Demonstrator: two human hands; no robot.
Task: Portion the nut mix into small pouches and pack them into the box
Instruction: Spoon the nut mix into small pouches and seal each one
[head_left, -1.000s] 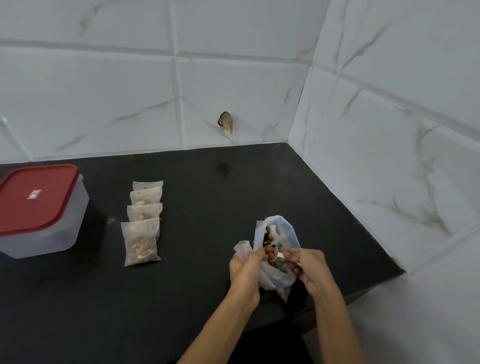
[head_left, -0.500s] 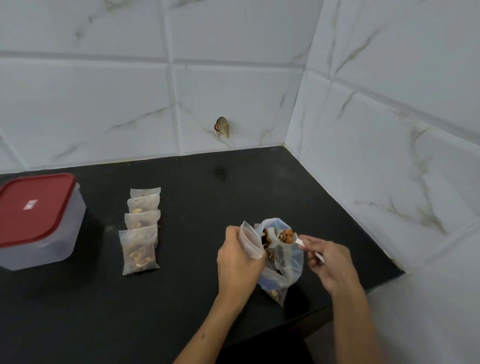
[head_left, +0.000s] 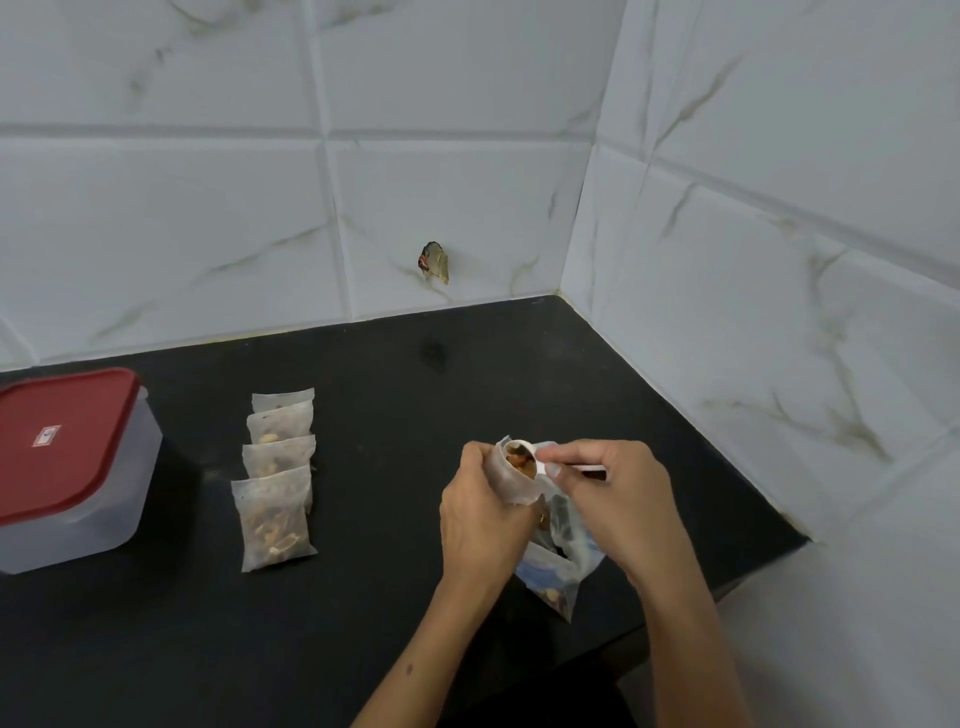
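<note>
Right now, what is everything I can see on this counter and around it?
Filled pouches: four, translucent white with brown nut mix, overlapping in a row on the left-centre counter.
Box: one, clear with a red lid shut, far left.
Small pouch: one, white, held open above the counter.
Spoon: one, white, loaded with nuts, tipped at the pouch mouth.
Nut mix bag: one, clear, under the hands.
Counter: black.
Wall tiles: white, marbled, with one chipped hole.
Left hand: grips the small pouch.
Right hand: pinches the spoon handle.
</note>
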